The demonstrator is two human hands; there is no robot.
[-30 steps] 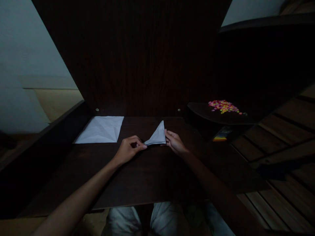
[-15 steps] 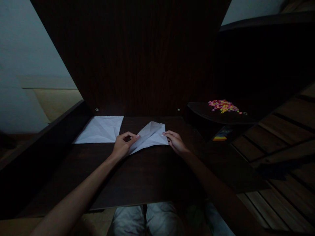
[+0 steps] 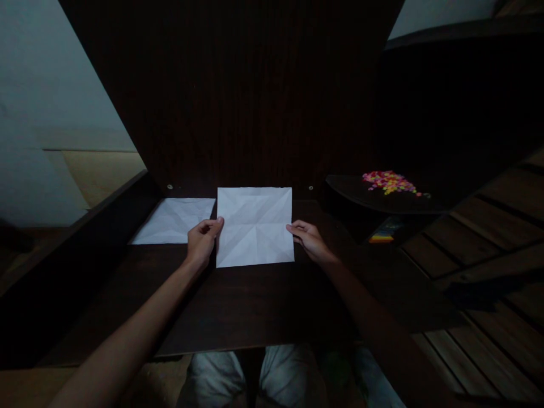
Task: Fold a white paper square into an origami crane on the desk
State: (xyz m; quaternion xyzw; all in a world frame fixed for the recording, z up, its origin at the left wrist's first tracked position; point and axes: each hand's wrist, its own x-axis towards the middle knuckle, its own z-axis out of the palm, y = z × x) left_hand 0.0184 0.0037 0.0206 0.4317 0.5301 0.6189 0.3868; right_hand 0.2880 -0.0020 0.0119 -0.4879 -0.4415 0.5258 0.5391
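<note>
A square sheet of white paper [image 3: 255,226], marked with straight and diagonal fold creases, is spread out flat between my two hands above the dark desk. My left hand [image 3: 202,243] pinches its left edge, thumb on the front. At the opposite edge, my right hand [image 3: 310,239] grips the sheet between thumb and fingers. Behind my left hand lies a second creased white sheet [image 3: 172,220] on the desktop, at the left. The fingertips behind the held sheet are hidden.
Small colourful pieces [image 3: 391,182] lie in a pile on a rounded dark shelf [image 3: 352,190] to the right. A tall dark wooden panel [image 3: 246,102] closes off the back, and a low side board [image 3: 85,232] edges the left. Slatted wood [image 3: 480,226] stands at far right.
The held sheet was folded and crumpled low over the desk; now it is opened out, raised and facing me. My hands have moved slightly apart.
</note>
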